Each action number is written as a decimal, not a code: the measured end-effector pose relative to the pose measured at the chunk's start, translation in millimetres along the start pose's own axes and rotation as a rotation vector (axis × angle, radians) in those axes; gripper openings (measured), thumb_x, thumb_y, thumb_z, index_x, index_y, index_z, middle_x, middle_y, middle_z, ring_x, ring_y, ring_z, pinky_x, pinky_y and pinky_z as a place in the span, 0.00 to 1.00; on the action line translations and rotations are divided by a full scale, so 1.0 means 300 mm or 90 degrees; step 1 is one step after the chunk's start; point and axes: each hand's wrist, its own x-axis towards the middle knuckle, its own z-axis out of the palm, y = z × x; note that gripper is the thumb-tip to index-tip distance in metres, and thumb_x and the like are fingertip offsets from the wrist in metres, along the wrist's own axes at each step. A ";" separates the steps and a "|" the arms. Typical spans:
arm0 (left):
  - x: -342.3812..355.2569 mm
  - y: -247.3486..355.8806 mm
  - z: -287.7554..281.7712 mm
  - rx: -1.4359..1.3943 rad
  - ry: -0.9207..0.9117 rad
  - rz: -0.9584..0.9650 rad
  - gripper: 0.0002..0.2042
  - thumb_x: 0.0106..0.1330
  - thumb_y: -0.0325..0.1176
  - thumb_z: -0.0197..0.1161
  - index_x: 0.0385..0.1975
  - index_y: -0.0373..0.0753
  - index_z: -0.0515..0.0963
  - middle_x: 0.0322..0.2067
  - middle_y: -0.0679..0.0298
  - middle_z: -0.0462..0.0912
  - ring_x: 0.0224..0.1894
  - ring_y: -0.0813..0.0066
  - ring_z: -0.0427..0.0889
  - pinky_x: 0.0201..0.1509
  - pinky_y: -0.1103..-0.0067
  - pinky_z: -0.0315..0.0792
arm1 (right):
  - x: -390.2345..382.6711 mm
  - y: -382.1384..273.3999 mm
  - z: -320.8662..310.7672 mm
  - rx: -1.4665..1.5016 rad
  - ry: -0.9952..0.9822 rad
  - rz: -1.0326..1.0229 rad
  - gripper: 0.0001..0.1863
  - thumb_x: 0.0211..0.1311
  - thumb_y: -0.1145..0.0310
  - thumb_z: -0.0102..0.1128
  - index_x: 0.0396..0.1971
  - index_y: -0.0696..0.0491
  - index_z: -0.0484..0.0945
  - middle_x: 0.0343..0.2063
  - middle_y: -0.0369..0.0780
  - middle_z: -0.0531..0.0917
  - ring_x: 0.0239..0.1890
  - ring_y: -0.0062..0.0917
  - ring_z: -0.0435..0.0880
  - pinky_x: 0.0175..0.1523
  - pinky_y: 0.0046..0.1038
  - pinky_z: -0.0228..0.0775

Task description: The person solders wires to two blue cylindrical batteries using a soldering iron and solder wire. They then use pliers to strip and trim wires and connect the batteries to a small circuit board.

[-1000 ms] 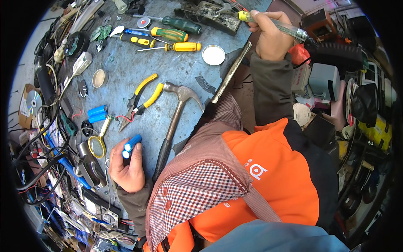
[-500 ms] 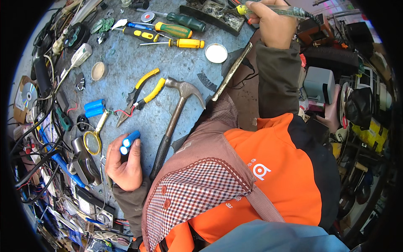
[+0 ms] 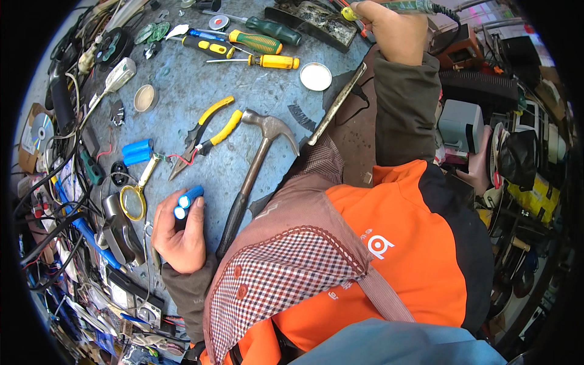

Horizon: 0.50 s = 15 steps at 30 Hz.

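Between the thumb and fingers of my left hand (image 3: 181, 238) is a pair of blue cylindrical battery cells (image 3: 193, 196), their pale ends facing up toward me. My right hand (image 3: 398, 35), at the far edge of the bench, grips a soldering iron (image 3: 409, 7) by its clear handle with a yellow collar. The iron's tip is out of the picture. Beside it stands a dark, stained metal tray (image 3: 334, 38). A claw hammer (image 3: 248, 176) lies just right of my left hand, and yellow-handled pliers (image 3: 204, 135) rest beyond it.
Another blue battery pack (image 3: 137, 152) with a red wire lies left of the pliers, near a magnifying glass (image 3: 133, 202). Several screwdrivers (image 3: 255, 42) and a round white lid (image 3: 316, 76) are farther back. Tangled cables (image 3: 67, 213) crowd the left side; a metal strip (image 3: 337, 104) edges the bench.
My right hand and the soldering iron have shifted slightly up and away. The left hand keeps its hold on the battery cells, nearly still. The view has moved a little.
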 end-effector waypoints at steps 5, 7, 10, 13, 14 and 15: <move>0.002 0.008 0.005 0.028 0.015 0.029 0.12 0.63 0.20 0.76 0.46 0.29 0.85 0.40 0.57 0.87 0.41 0.74 0.84 0.48 0.78 0.78 | -0.024 -0.029 -0.003 0.043 0.001 -0.016 0.07 0.52 0.79 0.70 0.22 0.58 0.78 0.18 0.38 0.83 0.19 0.18 0.78 0.25 0.23 0.68; 0.003 0.004 0.014 0.016 0.026 0.031 0.12 0.63 0.20 0.76 0.45 0.30 0.86 0.39 0.57 0.88 0.40 0.74 0.84 0.47 0.77 0.78 | -0.041 -0.070 -0.011 0.146 -0.004 0.046 0.05 0.55 0.81 0.67 0.25 0.59 0.78 0.18 0.39 0.84 0.19 0.17 0.79 0.26 0.22 0.68; 0.007 0.038 0.012 0.037 0.027 0.058 0.12 0.61 0.23 0.77 0.44 0.30 0.86 0.36 0.55 0.88 0.37 0.68 0.87 0.44 0.75 0.80 | -0.034 0.018 -0.128 -0.106 -0.076 -0.344 0.03 0.61 0.79 0.69 0.33 0.63 0.87 0.31 0.42 0.88 0.30 0.27 0.87 0.38 0.26 0.80; 0.017 0.023 0.013 0.018 0.054 0.128 0.12 0.61 0.25 0.78 0.42 0.31 0.86 0.35 0.55 0.88 0.35 0.67 0.87 0.40 0.74 0.79 | -0.127 0.007 -0.142 0.477 -0.134 -0.116 0.06 0.68 0.82 0.60 0.40 0.61 0.84 0.38 0.51 0.87 0.34 0.33 0.89 0.44 0.28 0.84; 0.021 0.019 0.010 0.018 0.047 0.120 0.12 0.60 0.26 0.78 0.42 0.32 0.86 0.34 0.56 0.87 0.32 0.69 0.86 0.37 0.75 0.78 | -0.169 -0.007 -0.148 0.546 -0.150 -0.088 0.06 0.68 0.80 0.56 0.40 0.61 0.81 0.41 0.55 0.86 0.33 0.35 0.87 0.44 0.31 0.84; 0.020 0.005 0.023 0.005 0.050 0.119 0.13 0.60 0.27 0.79 0.42 0.32 0.86 0.32 0.58 0.86 0.30 0.72 0.84 0.35 0.76 0.77 | -0.217 -0.032 -0.126 0.636 -0.173 -0.072 0.06 0.68 0.78 0.56 0.40 0.61 0.80 0.42 0.56 0.85 0.33 0.36 0.86 0.42 0.32 0.83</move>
